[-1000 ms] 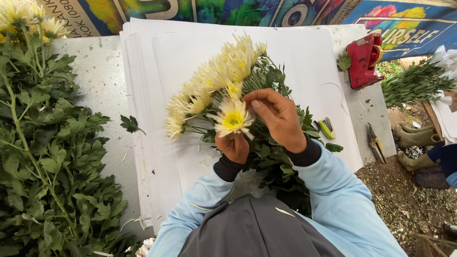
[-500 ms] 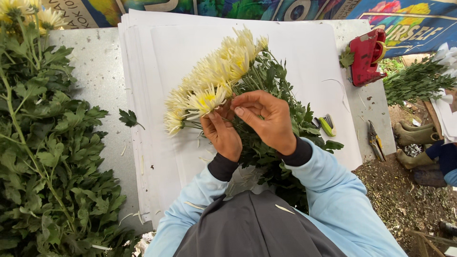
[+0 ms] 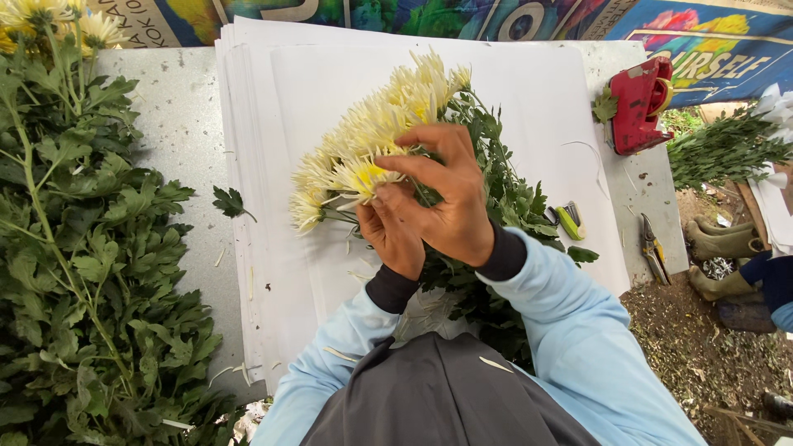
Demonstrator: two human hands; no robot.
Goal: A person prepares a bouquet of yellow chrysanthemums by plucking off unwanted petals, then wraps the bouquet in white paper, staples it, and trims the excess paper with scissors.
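Head view — our left hand (image 3: 395, 239) clamps the chrysanthemum bunch (image 3: 376, 144), right hand (image 3: 450, 202) fingers pinching one bloom — we level heads gently.

Speckled grey table (image 3: 178, 116), dirt floor (image 3: 702, 347), painted banner (image 3: 496, 16), daylight

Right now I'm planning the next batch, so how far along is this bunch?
Gathered: a bunch of pale yellow flowers lies on the stack of white paper sheets. In hand: the left hand and right hand are fitting one bloom in. Left: the bunch is unwrapped, and a pile of leafy stems waits beside it.
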